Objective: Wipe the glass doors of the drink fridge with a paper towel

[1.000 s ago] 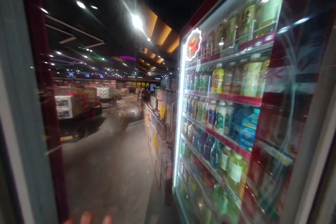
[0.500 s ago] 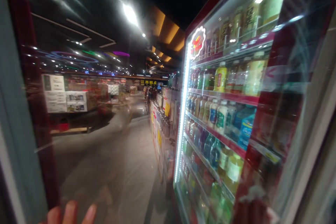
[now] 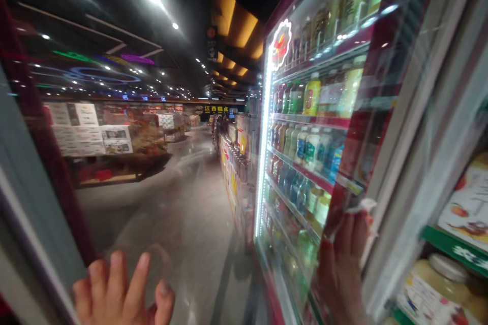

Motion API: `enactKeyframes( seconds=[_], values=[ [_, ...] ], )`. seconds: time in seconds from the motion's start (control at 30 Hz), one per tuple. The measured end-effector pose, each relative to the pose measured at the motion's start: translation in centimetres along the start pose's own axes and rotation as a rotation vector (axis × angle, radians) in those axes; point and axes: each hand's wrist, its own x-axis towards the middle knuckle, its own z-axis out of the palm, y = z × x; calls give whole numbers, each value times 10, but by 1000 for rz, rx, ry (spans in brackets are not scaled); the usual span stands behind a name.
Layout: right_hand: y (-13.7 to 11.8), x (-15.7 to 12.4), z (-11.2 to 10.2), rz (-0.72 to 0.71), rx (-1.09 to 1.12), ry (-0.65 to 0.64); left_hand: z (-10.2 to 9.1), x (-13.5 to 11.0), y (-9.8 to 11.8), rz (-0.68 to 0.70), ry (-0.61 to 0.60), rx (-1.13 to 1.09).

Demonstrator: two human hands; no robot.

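A glass door with a maroon border [image 3: 57,183] and grey frame [image 3: 417,162] fills the view in front of me. My left hand [image 3: 120,292] is at the lower left, fingers spread and held against or close to the glass; a faint reflection shows beside it. At the lower right, my right hand [image 3: 345,259] is raised along the door's right border. Its fingers lie together over a crumpled white cloth or tissue [image 3: 368,206], which pokes out past the fingertips. Blur hides how firmly the fingers grip it.
Beyond the glass, a lit drinks cooler [image 3: 305,147] with bottles stands on the right. Stacked goods [image 3: 232,157] line the aisle [image 3: 171,223]. White boxes [image 3: 91,129] sit on a display at left. Close by on the right, a large jar [image 3: 438,284] stands on a shelf with a green edge [image 3: 457,249].
Both hands have come further up into view, and my right hand with the white cloth appears higher along the door's border. The view has shifted, showing jars at the right.
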Motion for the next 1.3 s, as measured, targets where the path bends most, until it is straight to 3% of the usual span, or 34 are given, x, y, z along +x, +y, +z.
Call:
enactKeyframes(
  seconds=[0.07, 0.1, 0.2, 0.27, 0.33, 0.43, 0.53, 0.6, 0.7, 0.77, 0.9, 0.97, 1.07, 1.17, 1.3],
  values=[
    [-28, 4, -5, 107, -3, 33, -12, 12, 10, 10, 1, -3],
    [-49, -5, -5, 48, -3, 29, -18, 15, 13, 14, 2, -4],
    [-110, -59, -4, -376, 43, -61, -28, 13, 12, 32, -10, -14],
    [-123, -95, -8, -561, 81, -102, -32, 6, 7, 33, -20, -17],
    [-109, -108, -15, -511, 76, -79, -33, 2, 2, 25, -33, -21],
    [-72, -87, -15, -197, 31, 17, -36, 1, 1, 14, -37, -31],
    [-76, -70, -2, 71, 16, 83, -40, 4, 5, 7, -16, -24],
    [-104, -85, 3, 47, 35, 62, -42, 4, 8, 13, -22, -19],
    [-131, -128, 1, -186, 74, -10, -41, 1, 10, 6, -39, -18],
    [-117, -148, -2, -209, 62, 2, -37, -4, 10, -26, -50, -26],
    [-63, -152, 4, 69, -10, 125, -29, -13, 9, -44, -50, -28],
    [-60, -152, 8, 134, -15, 132, -28, -15, 9, -15, -19, -31],
    [-81, -155, 7, -3, 38, 17, -33, -8, 18, 84, 5, -49],
    [-77, -133, 1, -102, 72, -41, -36, 14, 43, 146, -72, -80],
    [-36, -52, -5, 259, 72, 91, -29, 48, 88, 185, -77, -82]
  ],
)
